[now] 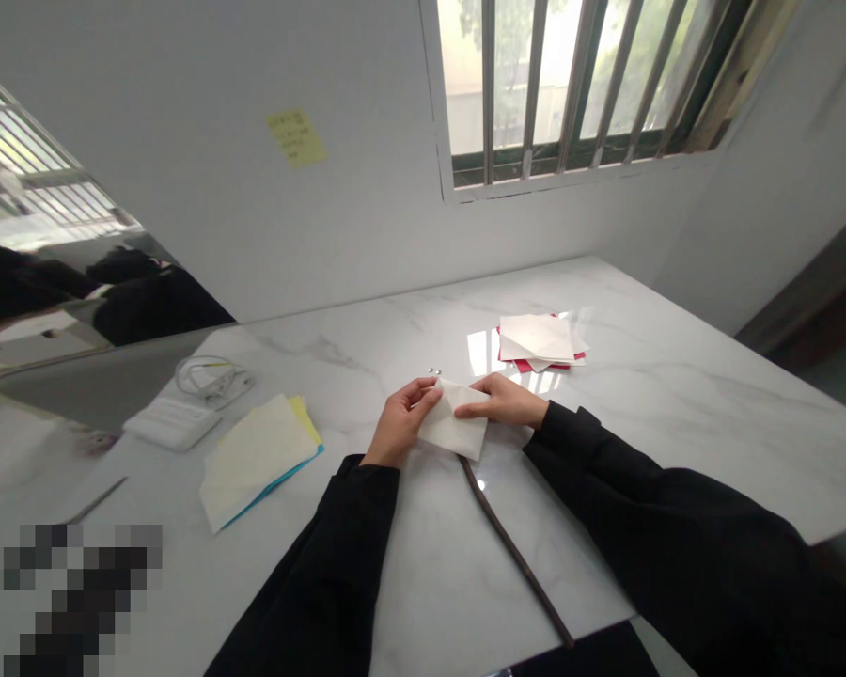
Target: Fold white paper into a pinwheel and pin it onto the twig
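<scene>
A folded white sheet of paper lies on the white marble table between my hands. My left hand pinches its left edge, fingers curled over it. My right hand presses on the paper's upper right part with the index finger stretched along a fold. Both arms wear black sleeves. A thin dark stick runs from under the paper toward the table's near edge. Two small shiny beads sit just beyond the paper.
A stack of white and red paper sheets lies further back on the right. Cream, yellow and blue sheets lie to the left, with a white box and a coiled white cable behind them. A mirror leans at far left.
</scene>
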### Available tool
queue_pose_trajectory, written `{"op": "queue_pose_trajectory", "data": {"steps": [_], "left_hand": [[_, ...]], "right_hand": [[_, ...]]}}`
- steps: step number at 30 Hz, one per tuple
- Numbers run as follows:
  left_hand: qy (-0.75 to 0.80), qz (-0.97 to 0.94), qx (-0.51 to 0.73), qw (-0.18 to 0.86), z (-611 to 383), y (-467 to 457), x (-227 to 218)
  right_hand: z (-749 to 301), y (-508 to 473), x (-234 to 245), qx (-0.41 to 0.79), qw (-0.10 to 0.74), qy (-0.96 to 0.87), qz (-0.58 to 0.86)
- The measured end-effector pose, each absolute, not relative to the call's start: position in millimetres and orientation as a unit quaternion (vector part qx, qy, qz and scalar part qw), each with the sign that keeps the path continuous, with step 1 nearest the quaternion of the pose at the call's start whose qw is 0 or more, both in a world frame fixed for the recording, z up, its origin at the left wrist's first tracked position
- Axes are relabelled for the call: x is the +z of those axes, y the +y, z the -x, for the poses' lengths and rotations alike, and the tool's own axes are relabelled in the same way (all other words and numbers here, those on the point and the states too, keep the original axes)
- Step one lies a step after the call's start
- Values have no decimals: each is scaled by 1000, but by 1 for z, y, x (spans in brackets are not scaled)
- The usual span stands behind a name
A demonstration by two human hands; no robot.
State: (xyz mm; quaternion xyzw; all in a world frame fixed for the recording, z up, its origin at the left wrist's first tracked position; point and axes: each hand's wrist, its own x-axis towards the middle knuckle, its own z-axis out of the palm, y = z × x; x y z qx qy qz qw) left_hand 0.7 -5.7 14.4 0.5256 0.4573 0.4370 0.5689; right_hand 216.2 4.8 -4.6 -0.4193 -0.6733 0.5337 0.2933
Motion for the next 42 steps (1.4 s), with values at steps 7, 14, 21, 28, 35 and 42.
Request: {"op": "queue_pose_trajectory", "data": {"steps": [7,14,21,28,35,42], "left_hand": [[474,-533,447,540,0,-4,11],[462,-510,438,579,0,-2,8],[456,-541,459,537,-7,-3,0],[472,-566,464,491,-10,-6,-3],[478,-501,485,533,-8,-3,-3],[466,-466,483,576,-8,-5,4]], "right_hand": [[-217,6,-6,538,278,-687,403],[-217,4,-4,526,267,-690,419],[-214,6,-8,556,283,-668,404],[-213,4,-8,577,281,-653,403],[-213,6,-13,565,272,-676,388],[-213,5,-9,557,288,-675,390]]}}
